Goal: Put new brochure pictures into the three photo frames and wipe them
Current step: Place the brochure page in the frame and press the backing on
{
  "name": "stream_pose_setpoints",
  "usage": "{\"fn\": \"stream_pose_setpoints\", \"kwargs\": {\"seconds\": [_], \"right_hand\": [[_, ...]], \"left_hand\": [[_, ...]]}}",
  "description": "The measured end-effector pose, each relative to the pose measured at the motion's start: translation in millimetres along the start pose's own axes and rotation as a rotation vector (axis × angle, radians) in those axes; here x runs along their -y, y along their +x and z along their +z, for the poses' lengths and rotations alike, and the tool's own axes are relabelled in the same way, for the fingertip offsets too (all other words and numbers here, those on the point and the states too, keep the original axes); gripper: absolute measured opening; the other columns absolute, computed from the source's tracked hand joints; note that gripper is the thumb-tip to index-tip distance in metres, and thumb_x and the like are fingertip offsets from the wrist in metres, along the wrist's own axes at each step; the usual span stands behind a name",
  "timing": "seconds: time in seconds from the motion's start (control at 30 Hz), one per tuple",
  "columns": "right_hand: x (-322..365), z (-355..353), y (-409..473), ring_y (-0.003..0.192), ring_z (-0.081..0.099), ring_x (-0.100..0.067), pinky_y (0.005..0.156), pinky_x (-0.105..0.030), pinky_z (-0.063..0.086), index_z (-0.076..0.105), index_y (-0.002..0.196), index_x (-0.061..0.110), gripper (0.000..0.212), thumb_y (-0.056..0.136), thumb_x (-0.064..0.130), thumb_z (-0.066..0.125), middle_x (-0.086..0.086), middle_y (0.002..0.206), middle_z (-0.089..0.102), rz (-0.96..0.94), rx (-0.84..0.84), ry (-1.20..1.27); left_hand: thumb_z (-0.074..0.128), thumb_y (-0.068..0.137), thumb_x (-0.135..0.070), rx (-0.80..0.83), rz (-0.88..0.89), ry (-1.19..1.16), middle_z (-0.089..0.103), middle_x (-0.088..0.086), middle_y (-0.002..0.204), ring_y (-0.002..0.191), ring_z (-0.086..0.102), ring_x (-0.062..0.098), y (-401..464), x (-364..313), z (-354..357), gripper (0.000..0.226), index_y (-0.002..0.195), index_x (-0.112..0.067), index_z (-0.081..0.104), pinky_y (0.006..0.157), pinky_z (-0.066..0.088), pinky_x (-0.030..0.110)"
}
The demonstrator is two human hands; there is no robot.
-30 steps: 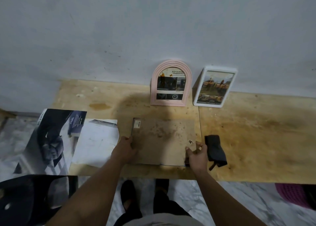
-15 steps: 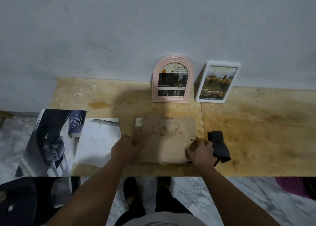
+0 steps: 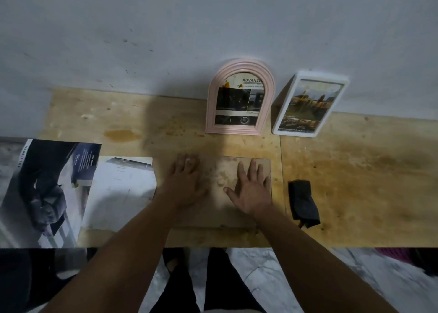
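Observation:
A brown photo frame (image 3: 220, 170) lies face down on the wooden table (image 3: 355, 182), its stained backing board up. My left hand (image 3: 183, 182) rests flat on its left part and my right hand (image 3: 252, 188) lies flat on its right part, fingers spread. Neither hand grips anything. A pink arched frame (image 3: 239, 96) and a white rectangular frame (image 3: 310, 104) stand against the wall, each with a brochure picture inside. A dark folded cloth (image 3: 303, 202) lies just right of the flat frame.
Brochure pages lie at the table's left end: a dark one (image 3: 47, 189) overhanging the edge and a pale one (image 3: 120, 191) beside my left arm. The grey wall (image 3: 213, 28) stands behind the table. My feet (image 3: 189, 277) stand on marble floor below the front edge.
Both hands left the frame's near corners and now lie flat with spread fingers on its back. The view has shifted closer to the table.

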State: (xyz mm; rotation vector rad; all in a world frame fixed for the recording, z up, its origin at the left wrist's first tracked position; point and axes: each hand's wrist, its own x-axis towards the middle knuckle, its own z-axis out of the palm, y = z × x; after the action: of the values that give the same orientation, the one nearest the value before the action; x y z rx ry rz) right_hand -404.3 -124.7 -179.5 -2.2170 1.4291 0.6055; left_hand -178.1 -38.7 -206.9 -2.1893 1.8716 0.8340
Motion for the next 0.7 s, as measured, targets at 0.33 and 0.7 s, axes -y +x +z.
{"fn": "stream_pose_setpoints", "kwargs": {"seconds": [0.33,0.7], "right_hand": [[2.7,-4.8,2.6,0.154,-0.018,-0.040,0.123,-0.061,0.006,-0.016,0.161,0.029,0.095,0.093,0.078,0.029,-0.014,0.165,-0.029,0.007,0.027,-0.065],[-10.0,4.6,-7.6,0.155,-0.021,-0.032,0.125,-0.059,0.003,-0.012,0.161,0.030,0.093,0.094,0.077,0.032,-0.008,0.168,-0.025,-0.052,-0.107,0.068]], "left_hand": [[0.004,0.074,-0.082,-0.040,-0.051,0.015,-0.009,0.010,0.172,0.156,-0.016,0.037,1.5,-12.9,12.9,0.110,0.164,-0.019,-0.005,0.126,-0.007,0.056],[0.008,0.078,-0.082,-0.069,-0.009,-0.011,-0.024,0.005,0.169,0.154,-0.027,0.032,-2.4,-5.2,18.2,0.107,0.163,-0.021,-0.012,0.125,-0.010,0.058]]}}
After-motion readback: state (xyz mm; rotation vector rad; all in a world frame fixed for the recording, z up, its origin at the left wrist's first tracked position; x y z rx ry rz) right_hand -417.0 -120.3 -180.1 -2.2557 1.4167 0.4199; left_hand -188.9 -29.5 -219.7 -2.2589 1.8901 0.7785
